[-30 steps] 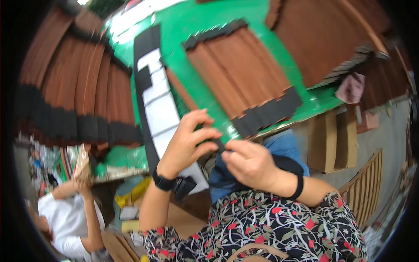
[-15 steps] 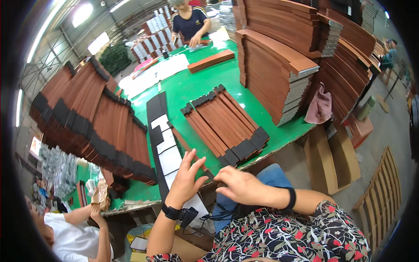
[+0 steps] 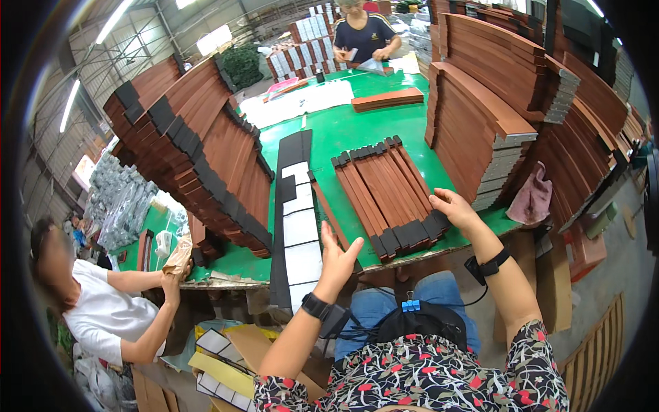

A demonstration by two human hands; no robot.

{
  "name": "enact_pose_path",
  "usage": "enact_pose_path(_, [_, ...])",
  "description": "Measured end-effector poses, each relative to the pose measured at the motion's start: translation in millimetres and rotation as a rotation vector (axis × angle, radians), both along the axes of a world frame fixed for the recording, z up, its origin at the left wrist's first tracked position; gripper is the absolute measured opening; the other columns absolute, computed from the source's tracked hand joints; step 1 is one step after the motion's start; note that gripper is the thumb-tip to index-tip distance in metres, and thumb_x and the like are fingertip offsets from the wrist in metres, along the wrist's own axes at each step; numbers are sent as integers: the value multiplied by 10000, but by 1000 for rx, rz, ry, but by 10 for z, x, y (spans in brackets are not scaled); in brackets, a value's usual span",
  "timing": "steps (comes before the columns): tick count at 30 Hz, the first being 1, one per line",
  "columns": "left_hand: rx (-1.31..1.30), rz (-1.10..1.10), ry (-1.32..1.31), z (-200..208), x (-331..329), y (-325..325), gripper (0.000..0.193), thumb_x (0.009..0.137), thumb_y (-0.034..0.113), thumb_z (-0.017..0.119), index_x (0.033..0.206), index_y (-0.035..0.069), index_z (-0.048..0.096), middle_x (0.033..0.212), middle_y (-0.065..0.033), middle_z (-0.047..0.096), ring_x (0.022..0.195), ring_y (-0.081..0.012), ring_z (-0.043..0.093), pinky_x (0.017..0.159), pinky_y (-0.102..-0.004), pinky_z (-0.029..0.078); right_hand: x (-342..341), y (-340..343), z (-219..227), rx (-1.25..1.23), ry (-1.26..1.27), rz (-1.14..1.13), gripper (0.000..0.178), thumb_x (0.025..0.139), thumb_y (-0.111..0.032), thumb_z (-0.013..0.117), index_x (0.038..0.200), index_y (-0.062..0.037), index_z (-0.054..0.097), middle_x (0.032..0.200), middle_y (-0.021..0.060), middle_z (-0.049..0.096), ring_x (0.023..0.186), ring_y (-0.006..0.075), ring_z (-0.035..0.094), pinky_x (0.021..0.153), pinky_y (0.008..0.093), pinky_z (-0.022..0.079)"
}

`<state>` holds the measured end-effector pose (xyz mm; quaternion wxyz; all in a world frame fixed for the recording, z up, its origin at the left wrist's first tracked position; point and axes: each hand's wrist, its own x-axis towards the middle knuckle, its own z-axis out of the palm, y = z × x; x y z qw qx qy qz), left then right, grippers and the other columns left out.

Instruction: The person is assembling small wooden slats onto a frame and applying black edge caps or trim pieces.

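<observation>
My left hand [image 3: 336,262] is open, fingers up and thumb spread, with nothing in it. It is just left of the near end of a bundle of reddish-brown wooden slats [image 3: 386,189] with black end caps, lying on the green table. My right hand [image 3: 456,209] is at the bundle's near right corner, fingers apart and curved toward it; whether it touches the slats I cannot tell. A single narrow brown slat [image 3: 324,203] lies left of the bundle, partly hidden by my left hand. Beside it runs a long black strip with white sheets [image 3: 301,237].
Tall stacks of black-capped slats [image 3: 199,154] stand left, and stacked brown boards [image 3: 473,113] right. A pink cloth [image 3: 531,196] hangs at the table's [image 3: 374,127] right edge. A co-worker [image 3: 364,38] stands at the far end; another person [image 3: 113,302] handles brown wrapping at left.
My hands have moved apart: the right went to the bundle's right side, the left stays near its left. The view has shifted, so the scene sits further right.
</observation>
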<state>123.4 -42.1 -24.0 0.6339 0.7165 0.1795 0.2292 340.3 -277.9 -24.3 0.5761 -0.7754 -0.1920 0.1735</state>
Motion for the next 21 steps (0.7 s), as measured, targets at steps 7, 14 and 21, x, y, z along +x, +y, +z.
enact_pose_path(7, [-29,-137,-80,-151,256,-180,963,945,239,716,1602,-48,72,1663,-286,142,1547,-359,202,1241,-438,217,-233,231,141,268,246,163,840,915,-297,759,1548,35,318,1437,161,531,1286,237,544,1086,361,437])
enact_pose_path(14, [278,-59,73,40,183,-13,697,904,370,740,1469,34,508,1631,-318,216,1512,-386,284,1213,-443,261,-608,343,276,557,508,167,1002,878,-211,774,1596,41,122,1493,228,435,1318,284,515,1090,385,437])
enact_pose_path(21, [300,-25,81,43,159,267,493,955,292,675,1351,7,604,1616,-277,309,1473,-346,378,1164,-418,349,-748,534,8,522,334,118,1143,858,-296,803,1604,41,6,1628,263,155,1508,327,230,1216,425,260])
